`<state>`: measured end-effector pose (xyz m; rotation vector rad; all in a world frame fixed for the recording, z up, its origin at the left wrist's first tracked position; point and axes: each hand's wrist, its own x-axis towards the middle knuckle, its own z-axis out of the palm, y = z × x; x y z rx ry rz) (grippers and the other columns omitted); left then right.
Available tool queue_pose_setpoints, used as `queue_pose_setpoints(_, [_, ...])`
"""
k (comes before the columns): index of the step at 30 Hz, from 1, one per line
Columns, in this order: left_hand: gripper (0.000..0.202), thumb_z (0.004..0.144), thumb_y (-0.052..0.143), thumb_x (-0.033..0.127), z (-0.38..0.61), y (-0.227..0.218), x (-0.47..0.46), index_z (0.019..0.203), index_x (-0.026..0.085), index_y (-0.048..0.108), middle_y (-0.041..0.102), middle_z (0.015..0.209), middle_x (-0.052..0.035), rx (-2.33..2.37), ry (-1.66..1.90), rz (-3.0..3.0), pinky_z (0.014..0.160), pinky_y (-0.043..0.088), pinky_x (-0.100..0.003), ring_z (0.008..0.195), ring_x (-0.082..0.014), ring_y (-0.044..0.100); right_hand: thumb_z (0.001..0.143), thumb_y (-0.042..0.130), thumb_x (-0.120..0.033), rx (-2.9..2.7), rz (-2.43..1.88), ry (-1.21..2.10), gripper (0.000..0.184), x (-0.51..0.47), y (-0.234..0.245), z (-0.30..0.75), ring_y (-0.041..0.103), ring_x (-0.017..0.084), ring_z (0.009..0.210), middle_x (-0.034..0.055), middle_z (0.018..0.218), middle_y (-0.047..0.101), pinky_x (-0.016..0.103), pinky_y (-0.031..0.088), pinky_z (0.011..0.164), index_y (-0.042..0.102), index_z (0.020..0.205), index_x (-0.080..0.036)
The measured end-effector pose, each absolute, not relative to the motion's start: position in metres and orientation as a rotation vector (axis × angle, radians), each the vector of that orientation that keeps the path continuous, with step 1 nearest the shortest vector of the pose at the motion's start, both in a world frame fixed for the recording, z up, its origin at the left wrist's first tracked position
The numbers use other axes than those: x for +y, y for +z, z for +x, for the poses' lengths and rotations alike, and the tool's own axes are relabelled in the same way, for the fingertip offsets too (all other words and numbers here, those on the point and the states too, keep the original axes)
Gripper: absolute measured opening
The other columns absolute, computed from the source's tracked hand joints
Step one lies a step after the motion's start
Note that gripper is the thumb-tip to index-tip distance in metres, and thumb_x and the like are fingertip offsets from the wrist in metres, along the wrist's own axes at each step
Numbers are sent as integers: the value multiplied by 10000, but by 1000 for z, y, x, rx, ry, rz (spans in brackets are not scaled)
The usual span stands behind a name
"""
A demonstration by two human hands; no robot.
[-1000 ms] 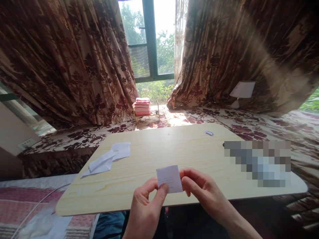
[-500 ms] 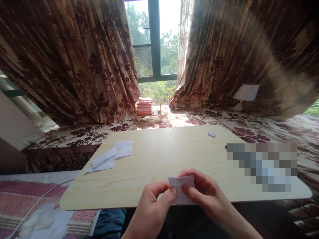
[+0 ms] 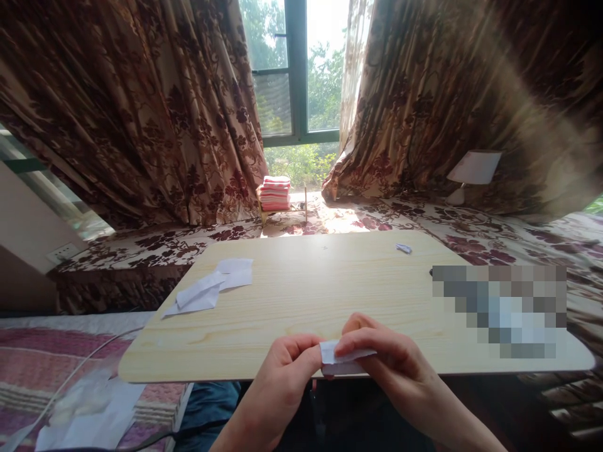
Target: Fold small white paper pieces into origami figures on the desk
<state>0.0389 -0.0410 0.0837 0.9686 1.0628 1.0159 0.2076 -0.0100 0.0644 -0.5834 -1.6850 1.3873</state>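
A small piece of white paper [image 3: 346, 359] is held between my two hands at the near edge of the table, its upper part bent over toward me. My left hand [image 3: 293, 370] pinches the paper's left end between thumb and forefinger. On the other side, my right hand [image 3: 393, 358] grips the right part, with the forefinger lying along the fold and the thumb hidden beneath. Whatever is written on the paper is hidden at this angle.
Loose white paper sheets [image 3: 202, 292] lie on the wooden table [image 3: 292, 301] at left. A small folded paper piece [image 3: 404, 248] is near its far right corner. A blurred-out object [image 3: 504, 314] covers the right side. Beyond stand folded striped cloths [image 3: 275, 193] and a lamp [image 3: 473, 168].
The paper was upright and flat, with faint print facing me; now its top is folded over. My right forefinger has come over the front of it. The view has shifted slightly.
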Motion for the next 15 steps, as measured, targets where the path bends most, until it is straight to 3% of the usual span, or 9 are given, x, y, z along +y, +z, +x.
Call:
queue_pose_setpoints(5, [307,805,581,326,37,83,-42,575,144,668,569,563,-13,1091,991,1077,654,375,-255,594,-125,425,941,479,-262,-1716,-590,1366,212,-11,67,208,528,116,692,1,799,485,220,430,611,688,900,-257])
queue_pose_setpoints(11, [262,811,592,334,38,80,-44,767,117,732,600,592,-26,999,965,998,687,402,-268,613,-131,501,920,503,-225,-1780,-639,1169,203,-9,64,208,500,129,706,3,780,484,223,421,617,700,893,-266])
queue_pose_setpoints(15, [256,794,611,327,39,80,-44,756,106,734,594,592,-33,998,1012,948,639,394,-256,599,-129,490,908,513,-201,-1815,-658,1078,198,-6,62,206,511,131,710,3,783,497,227,429,630,699,873,-261])
